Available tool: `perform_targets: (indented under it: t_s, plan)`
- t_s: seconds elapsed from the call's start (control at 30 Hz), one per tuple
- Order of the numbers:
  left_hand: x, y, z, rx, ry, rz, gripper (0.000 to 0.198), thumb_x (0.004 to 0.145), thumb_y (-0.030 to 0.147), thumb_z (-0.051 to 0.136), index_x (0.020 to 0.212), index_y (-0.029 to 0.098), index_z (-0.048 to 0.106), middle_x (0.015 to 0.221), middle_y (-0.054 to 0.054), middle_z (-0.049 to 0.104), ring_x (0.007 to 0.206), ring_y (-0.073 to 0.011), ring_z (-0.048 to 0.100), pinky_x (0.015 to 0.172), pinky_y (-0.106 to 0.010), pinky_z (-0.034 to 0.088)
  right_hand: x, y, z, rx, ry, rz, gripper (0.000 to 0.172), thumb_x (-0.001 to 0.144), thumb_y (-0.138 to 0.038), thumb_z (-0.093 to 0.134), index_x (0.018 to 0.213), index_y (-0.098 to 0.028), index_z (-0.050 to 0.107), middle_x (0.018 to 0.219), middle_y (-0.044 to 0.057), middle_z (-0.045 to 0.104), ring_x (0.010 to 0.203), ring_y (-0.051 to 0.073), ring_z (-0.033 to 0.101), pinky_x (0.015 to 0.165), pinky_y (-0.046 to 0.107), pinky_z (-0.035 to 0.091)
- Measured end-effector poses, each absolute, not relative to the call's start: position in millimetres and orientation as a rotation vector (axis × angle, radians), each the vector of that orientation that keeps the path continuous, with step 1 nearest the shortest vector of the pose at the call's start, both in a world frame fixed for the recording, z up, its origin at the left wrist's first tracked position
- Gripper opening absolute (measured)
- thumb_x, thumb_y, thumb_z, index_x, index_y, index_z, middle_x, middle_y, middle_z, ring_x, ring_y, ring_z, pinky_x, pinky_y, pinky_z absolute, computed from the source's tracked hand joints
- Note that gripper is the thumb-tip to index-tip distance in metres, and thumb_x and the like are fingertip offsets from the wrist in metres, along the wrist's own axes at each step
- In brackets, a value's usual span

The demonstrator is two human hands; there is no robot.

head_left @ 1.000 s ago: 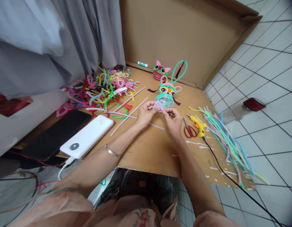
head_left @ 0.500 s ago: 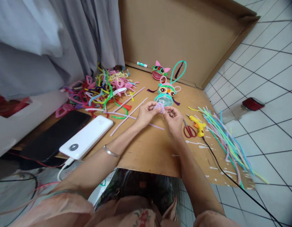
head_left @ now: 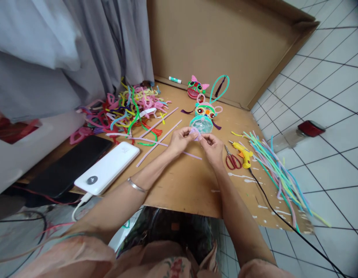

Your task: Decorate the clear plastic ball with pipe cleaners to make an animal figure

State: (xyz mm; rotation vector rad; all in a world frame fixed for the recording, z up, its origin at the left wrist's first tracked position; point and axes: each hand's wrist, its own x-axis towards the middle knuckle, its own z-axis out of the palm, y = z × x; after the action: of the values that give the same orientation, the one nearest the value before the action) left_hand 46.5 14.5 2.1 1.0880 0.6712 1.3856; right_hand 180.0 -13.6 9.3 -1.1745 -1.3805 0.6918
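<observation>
My left hand (head_left: 179,139) and my right hand (head_left: 212,146) meet over the middle of the cardboard sheet (head_left: 184,181). Both pinch a small coiled lilac pipe cleaner piece (head_left: 194,133) between their fingertips. Just behind the hands stands a pipe cleaner figure (head_left: 204,116) with a clear round body, a teal rim and big eyes. A straight lilac pipe cleaner (head_left: 155,143) lies on the sheet under my left wrist.
A tangled heap of coloured pipe cleaners (head_left: 126,108) lies at the back left. Red scissors (head_left: 231,158), a yellow glue gun (head_left: 242,152) and a bundle of straight pipe cleaners (head_left: 277,170) lie to the right. A white power bank (head_left: 107,168) and a black phone (head_left: 68,166) sit left.
The hands stay together on the lilac piece, with only small finger movements turning it. Nothing else on the sheet has moved.
</observation>
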Motion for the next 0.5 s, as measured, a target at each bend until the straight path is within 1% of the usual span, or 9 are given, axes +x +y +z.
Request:
perform_targets:
  t_s: [0.13,0.23,0.33,0.4,0.5]
  plan:
    - [49.8,10.9,3.0,1.023,0.656,1.356,0.044,0.049,0.048,0.091,0.064,0.015,0.066,0.062,0.002,0.064,0.059,-0.0084,0.053,0.063,-0.021,0.045,181.5,-15.1,11.0,-1.201,-1.393,0.62,0.029,0.075,-0.048,0.065,0.068,-0.02,0.061,0.062,-0.001,0.058,0.058,0.012,0.048,0.057,0.025,0.041]
    - [47.2,12.8,2.5,1.024,0.666,1.299,0.046,0.056,0.055,0.087,0.061,0.016,0.064,0.057,0.003,0.06,0.054,-0.0074,0.048,0.056,-0.02,0.04,183.2,-15.6,13.2,-1.222,-1.398,0.623,0.028,0.074,-0.046,0.063,0.066,-0.02,0.058,0.059,-0.003,0.053,0.055,0.01,0.043,0.053,0.024,0.037]
    - [41.1,17.5,3.1,1.023,0.735,1.312,0.045,0.063,0.06,0.08,0.066,0.017,0.067,0.061,0.001,0.062,0.057,-0.0092,0.051,0.054,-0.02,0.039,185.1,-15.6,17.2,-1.234,-1.397,0.657,0.023,0.072,-0.041,0.062,0.064,-0.02,0.057,0.057,-0.004,0.051,0.053,0.009,0.042,0.052,0.023,0.035]
    - [37.8,19.5,4.9,1.039,0.77,1.338,0.042,0.063,0.057,0.081,0.068,0.017,0.069,0.064,0.0,0.064,0.059,-0.0101,0.052,0.055,-0.02,0.039,186.3,-15.4,19.5,-1.238,-1.392,0.674,0.021,0.07,-0.039,0.062,0.063,-0.02,0.057,0.056,-0.004,0.051,0.053,0.009,0.042,0.052,0.023,0.035]
    - [36.8,19.4,7.6,1.078,0.764,1.319,0.035,0.058,0.045,0.087,0.065,0.016,0.068,0.063,0.0,0.064,0.059,-0.0106,0.053,0.059,-0.022,0.041,187.4,-14.5,20.4,-1.246,-1.399,0.688,0.02,0.068,-0.037,0.064,0.062,-0.02,0.056,0.055,-0.004,0.052,0.053,0.009,0.042,0.052,0.022,0.037]
